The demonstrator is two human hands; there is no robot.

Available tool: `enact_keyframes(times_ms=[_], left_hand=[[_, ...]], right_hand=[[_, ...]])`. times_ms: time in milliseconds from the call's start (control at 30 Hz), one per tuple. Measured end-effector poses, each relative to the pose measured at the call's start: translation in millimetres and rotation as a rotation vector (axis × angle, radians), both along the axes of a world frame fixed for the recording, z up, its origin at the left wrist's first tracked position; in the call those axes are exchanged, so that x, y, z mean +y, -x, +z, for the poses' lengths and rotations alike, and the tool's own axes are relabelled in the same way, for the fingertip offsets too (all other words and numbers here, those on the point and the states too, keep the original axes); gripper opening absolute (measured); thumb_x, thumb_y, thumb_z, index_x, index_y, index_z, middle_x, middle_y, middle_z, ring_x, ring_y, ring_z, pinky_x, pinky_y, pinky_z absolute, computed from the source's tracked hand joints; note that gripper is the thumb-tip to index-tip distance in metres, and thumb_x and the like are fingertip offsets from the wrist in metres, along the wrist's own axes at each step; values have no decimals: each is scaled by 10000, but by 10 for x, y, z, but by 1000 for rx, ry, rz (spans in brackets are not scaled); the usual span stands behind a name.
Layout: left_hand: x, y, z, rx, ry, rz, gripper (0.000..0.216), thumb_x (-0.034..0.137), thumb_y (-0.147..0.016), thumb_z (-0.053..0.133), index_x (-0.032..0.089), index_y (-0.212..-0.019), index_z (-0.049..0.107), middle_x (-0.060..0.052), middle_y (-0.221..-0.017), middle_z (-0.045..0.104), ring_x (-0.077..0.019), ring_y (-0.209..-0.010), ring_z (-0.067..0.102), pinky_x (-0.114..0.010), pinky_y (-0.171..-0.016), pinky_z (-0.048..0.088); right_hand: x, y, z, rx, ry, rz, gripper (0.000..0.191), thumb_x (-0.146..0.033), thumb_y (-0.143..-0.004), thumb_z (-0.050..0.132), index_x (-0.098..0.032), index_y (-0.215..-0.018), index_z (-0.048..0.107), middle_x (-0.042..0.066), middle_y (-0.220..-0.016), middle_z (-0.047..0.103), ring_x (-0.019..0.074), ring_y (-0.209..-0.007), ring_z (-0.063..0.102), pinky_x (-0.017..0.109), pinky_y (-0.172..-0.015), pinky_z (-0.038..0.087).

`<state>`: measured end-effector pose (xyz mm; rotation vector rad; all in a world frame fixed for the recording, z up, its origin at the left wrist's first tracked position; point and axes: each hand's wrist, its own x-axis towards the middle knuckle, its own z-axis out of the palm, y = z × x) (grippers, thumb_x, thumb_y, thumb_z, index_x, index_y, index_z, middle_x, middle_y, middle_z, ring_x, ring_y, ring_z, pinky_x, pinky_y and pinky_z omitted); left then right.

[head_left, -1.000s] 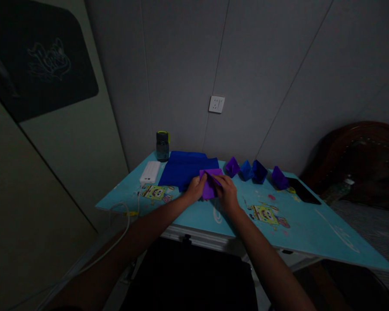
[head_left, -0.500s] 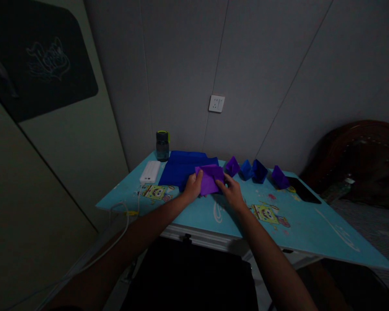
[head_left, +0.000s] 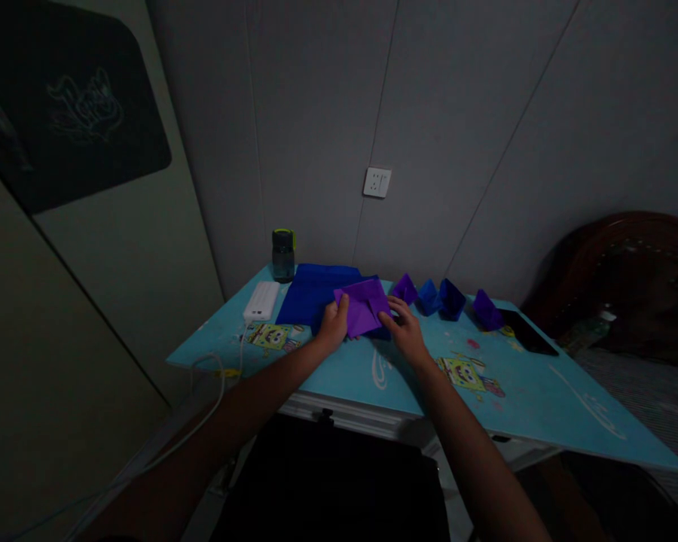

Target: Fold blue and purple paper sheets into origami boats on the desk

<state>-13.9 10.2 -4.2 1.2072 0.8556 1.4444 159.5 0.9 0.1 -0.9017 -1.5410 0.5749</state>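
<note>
A folded sheet of purple paper (head_left: 362, 305) is held between my two hands over the table. My left hand (head_left: 334, 324) pinches its left edge, thumb on top. At the right edge my right hand (head_left: 405, 329) grips it, with the thumb on the near side and the fingers behind. Behind and below the folded paper lie blue paper sheets (head_left: 310, 293), partly covered by it. To the right stand folded paper shapes: a purple one (head_left: 405, 290), a light blue one (head_left: 429, 298), a dark blue one (head_left: 450, 299) and another purple one (head_left: 487, 310).
A white power bank (head_left: 261, 300) with a cable lies on the left of the blue table (head_left: 514, 399). Behind it a dark bottle (head_left: 283, 256) stands near the wall. A black phone or tablet (head_left: 526, 331) lies at the right. A cabinet (head_left: 163, 226) rises at the left.
The purple paper has tilted, its right side rising and its left edge shifting slightly left. Both hands keep hold of it, and the right fingers have shifted a little.
</note>
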Motion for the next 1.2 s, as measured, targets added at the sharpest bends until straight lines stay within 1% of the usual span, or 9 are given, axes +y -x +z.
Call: enact_keyframes(times_ms=[67,133,267,400,600,800,967,1100,1200], left_hand=[[12,1,-12,8,-2,-5,567,722,-837,400,169,-831,523,39,-452,523,-137,-325,515,-224,-311,364],[9,-7,-17,16,-6,-25,570,725,-832,403,168,-831,522,35,-451,531,-138,-321,517,-220,-305,362],[-32,-37,0,14,3,-77,565,709,-820,447,155,-901,525,31,-469,552,-137,-327,531,-208,-315,379],[-64,-23,38,-22,-28,-116,530,600,-821,546,171,-1122,468,38,-559,598,-136,-366,563,-208,-355,424],[-66,95,111,-14,-130,-50,647,424,-854,561,231,-1404,279,71,-627,555,-108,-438,580,-196,-425,475],[-72,118,121,19,-143,-120,572,448,-814,585,214,-1290,370,58,-691,574,-103,-486,612,-215,-468,528],[-17,123,17,51,-108,-246,571,454,-771,638,213,-1213,368,50,-718,616,-127,-459,632,-222,-430,516],[12,105,-51,100,-76,-416,594,454,-768,646,183,-1231,390,20,-713,637,-171,-511,676,-234,-451,527],[12,94,-61,99,-81,-424,582,456,-772,653,167,-1216,413,29,-665,623,-179,-521,681,-242,-472,532]], right_hand=[[-10,17,-6,58,82,111,380,-459,-782,686,-212,-1070,684,88,-1132,649,237,-1003,610,370,-813,506],[-29,37,-7,104,163,162,415,-467,-789,674,-206,-1112,663,57,-954,690,197,-783,641,351,-716,523],[-60,41,21,134,219,73,390,-487,-748,692,-182,-990,695,13,-725,658,148,-533,577,304,-552,488],[-70,-5,83,157,188,8,383,-476,-725,703,-179,-967,710,14,-727,660,149,-529,575,299,-538,468],[-120,-79,169,167,228,8,443,-464,-740,697,-162,-1065,688,-26,-605,588,105,-444,476,249,-434,364],[-95,-158,169,254,301,112,452,-453,-726,730,-177,-1079,671,-53,-554,539,76,-409,399,222,-389,297],[-88,-384,126,278,487,271,423,-417,-679,782,-187,-1022,692,-68,-557,531,42,-359,309,198,-335,266],[-138,-608,61,263,572,382,416,-374,-685,787,-182,-1040,688,-90,-479,477,58,-379,384,188,-387,364],[-175,-659,-12,280,606,437,491,-365,-699,780,-198,-1138,639,-35,-605,624,101,-480,558,226,-499,476]])
